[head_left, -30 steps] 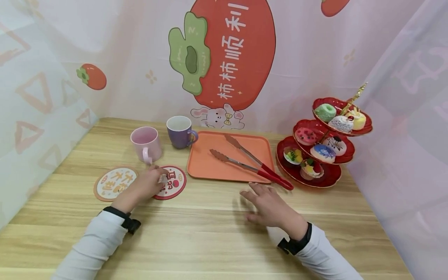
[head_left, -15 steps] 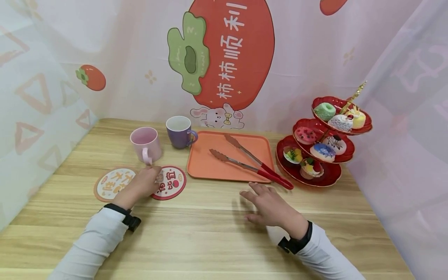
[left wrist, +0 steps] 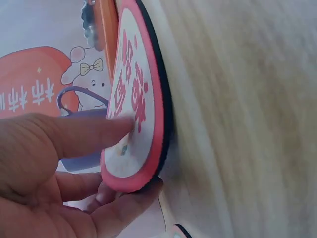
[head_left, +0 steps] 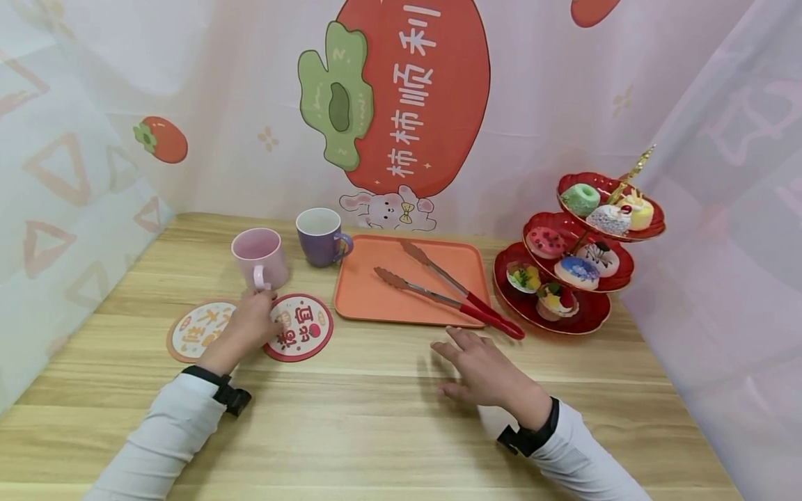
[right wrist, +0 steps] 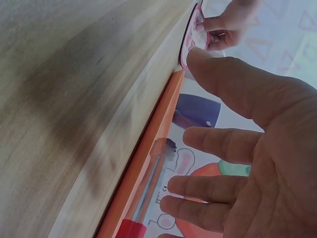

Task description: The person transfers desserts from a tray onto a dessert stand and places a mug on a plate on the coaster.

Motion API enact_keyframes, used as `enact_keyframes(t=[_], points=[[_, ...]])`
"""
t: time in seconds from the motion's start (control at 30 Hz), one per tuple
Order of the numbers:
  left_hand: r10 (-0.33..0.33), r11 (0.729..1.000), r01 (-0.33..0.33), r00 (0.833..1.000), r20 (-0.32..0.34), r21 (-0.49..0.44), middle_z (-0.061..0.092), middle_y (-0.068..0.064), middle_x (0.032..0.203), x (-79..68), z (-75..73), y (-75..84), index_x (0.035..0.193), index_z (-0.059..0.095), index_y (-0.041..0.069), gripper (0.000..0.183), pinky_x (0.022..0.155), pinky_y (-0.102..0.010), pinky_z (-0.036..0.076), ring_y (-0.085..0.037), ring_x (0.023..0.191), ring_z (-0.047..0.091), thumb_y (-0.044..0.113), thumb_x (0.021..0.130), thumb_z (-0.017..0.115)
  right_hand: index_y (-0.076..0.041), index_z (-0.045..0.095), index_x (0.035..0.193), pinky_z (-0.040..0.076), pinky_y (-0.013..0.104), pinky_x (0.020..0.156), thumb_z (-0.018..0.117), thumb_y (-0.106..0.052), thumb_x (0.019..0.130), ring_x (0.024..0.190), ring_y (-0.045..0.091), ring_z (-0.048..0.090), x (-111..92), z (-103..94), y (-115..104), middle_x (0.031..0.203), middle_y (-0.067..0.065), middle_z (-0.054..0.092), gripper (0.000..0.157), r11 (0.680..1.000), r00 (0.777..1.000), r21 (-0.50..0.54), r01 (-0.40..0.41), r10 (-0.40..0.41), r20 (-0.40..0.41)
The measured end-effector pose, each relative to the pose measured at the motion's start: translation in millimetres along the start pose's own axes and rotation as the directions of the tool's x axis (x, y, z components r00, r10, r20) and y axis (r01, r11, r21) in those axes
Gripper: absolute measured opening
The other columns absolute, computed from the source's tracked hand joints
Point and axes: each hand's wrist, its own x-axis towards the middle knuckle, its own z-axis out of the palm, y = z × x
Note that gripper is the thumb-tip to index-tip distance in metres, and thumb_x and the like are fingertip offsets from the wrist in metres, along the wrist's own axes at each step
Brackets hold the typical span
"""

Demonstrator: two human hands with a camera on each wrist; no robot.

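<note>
In the head view, my left hand is at the left edge of a round red-rimmed coaster. It pinches that edge: in the left wrist view the thumb lies on the coaster's printed face, and fingers are at its rim and partly hidden behind it. A second coaster, orange-rimmed, lies partly under the left hand and wrist in the head view. My right hand is held with its fingers spread near the front of the orange tray, holding nothing.
Behind the coasters stand a pink mug and a purple mug. Red-handled tongs lie across the tray, handles past its right edge. At the right stands a red three-tier stand with several small cakes.
My left hand has drawn back from over the red-rimmed coaster to its left edge and now pinches it. The coaster has shifted slightly left and turned a little. My right hand stays put.
</note>
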Motion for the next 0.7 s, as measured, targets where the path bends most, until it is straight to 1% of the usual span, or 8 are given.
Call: enact_keyframes(t=[0.13,0.2,0.27,0.4,0.6,0.7], points=[[0.024,1.000,-0.024,0.997,-0.067,-0.003,0.054,-0.025,0.091,-0.5,-1.3,-3.8,0.103,0.058,-0.015,0.026,0.067,-0.045,0.045,-0.036,0.086,0.048,-0.004,0.079,0.058,-0.006,0.054,0.128,0.036,0.064,0.088,0.073,-0.038,0.078,0.123,0.040,0.038,-0.4,-0.5,-0.3,0.134,0.028,0.041,0.062,1.000,1.000,0.003,0.000,0.000,-0.005],[0.029,0.999,-0.030,0.997,-0.072,-0.015,0.056,-0.022,0.086,-0.5,-1.8,-6.0,0.099,0.059,-0.014,0.023,0.063,-0.041,0.045,-0.032,0.079,0.052,-0.005,0.079,0.055,-0.007,0.054,0.128,0.036,0.064,0.087,0.073,-0.037,0.079,0.123,0.040,0.039,-0.6,-0.6,-0.5,0.134,0.028,0.040,0.061,1.000,1.000,0.007,-0.004,0.004,-0.003],[0.021,0.999,-0.023,0.998,-0.054,-0.033,0.057,-0.020,0.084,-0.6,-2.3,-7.3,0.098,0.058,-0.012,0.020,0.060,-0.038,0.046,-0.029,0.074,0.053,-0.006,0.079,0.055,-0.007,0.054,0.128,0.036,0.065,0.087,0.073,-0.037,0.079,0.123,0.040,0.038,-0.8,-0.8,-0.8,0.135,0.028,0.040,0.061,1.000,1.000,0.017,-0.007,0.007,-0.001],[0.010,0.999,-0.011,1.000,-0.029,-0.051,0.058,-0.019,0.083,-2.0,-2.4,-8.5,0.096,0.057,-0.010,0.017,0.061,-0.039,0.047,-0.029,0.073,0.054,-0.006,0.079,0.056,-0.006,0.054,0.128,0.036,0.065,0.087,0.073,-0.036,0.079,0.123,0.041,0.038,-1.3,-0.8,-1.2,0.135,0.028,0.039,0.061,1.000,1.000,0.026,-0.013,0.013,0.001],[0.021,0.998,-0.023,0.999,-0.046,-0.055,0.057,-0.018,0.082,-3.5,-2.5,-7.7,0.095,0.056,-0.009,0.016,0.066,-0.043,0.046,-0.031,0.075,0.054,-0.007,0.078,0.057,-0.006,0.054,0.128,0.037,0.064,0.087,0.074,-0.035,0.079,0.122,0.042,0.039,-2.3,0.7,-0.4,0.135,0.029,0.039,0.061,0.999,1.000,0.035,-0.007,0.007,-0.009],[0.033,0.997,-0.037,0.998,-0.055,-0.069,0.058,-0.021,0.085,-4.6,-3.9,-6.8,0.096,0.055,-0.010,0.017,0.069,-0.045,0.046,-0.033,0.079,0.055,-0.007,0.080,0.056,-0.005,0.053,0.129,0.037,0.063,0.087,0.074,-0.033,0.079,0.120,0.042,0.041,-2.0,2.5,1.4,0.134,0.029,0.039,0.061,0.998,0.999,0.061,0.009,-0.007,-0.032]])
